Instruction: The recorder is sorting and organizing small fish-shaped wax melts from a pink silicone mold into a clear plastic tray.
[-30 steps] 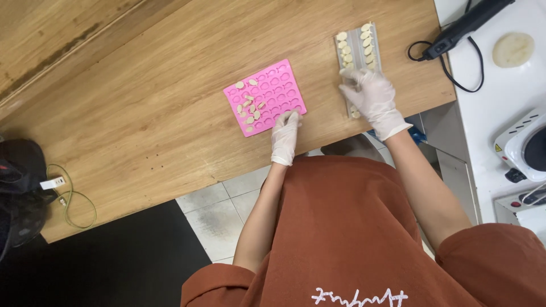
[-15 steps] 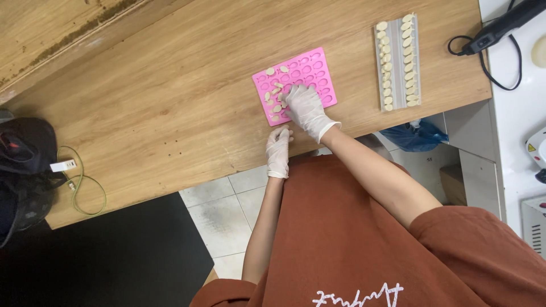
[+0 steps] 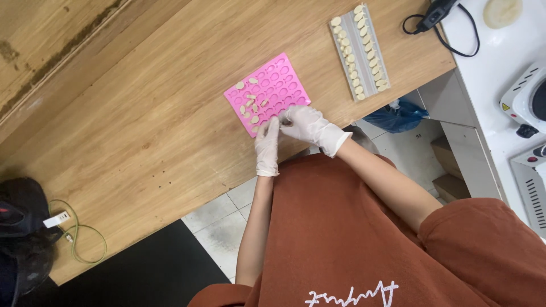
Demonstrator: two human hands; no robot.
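Observation:
A pink silicone mould (image 3: 278,85) with many small round cavities lies on the wooden table (image 3: 142,131), and several pale pieces (image 3: 250,105) sit in its left cavities. My left hand (image 3: 267,145), in a white glove, rests its outstretched fingertips on the mould's near corner. My right hand (image 3: 307,124), also gloved, is at the mould's near edge right beside the left hand. Its fingers are curled, and I cannot see whether they pinch a piece. A long grey tray (image 3: 359,52) with two rows of pale pieces lies farther right.
A white counter (image 3: 489,57) on the right carries a black corded device (image 3: 435,11), a pale round disc (image 3: 503,11) and a hotplate (image 3: 529,99). A blue bag (image 3: 398,113) lies under the table edge. At lower left are a black bag (image 3: 23,227) and a green cable (image 3: 79,239).
My right hand came from the grey tray over to the pink mould and has drawn back to its near edge. My left hand has stayed at the mould's near corner.

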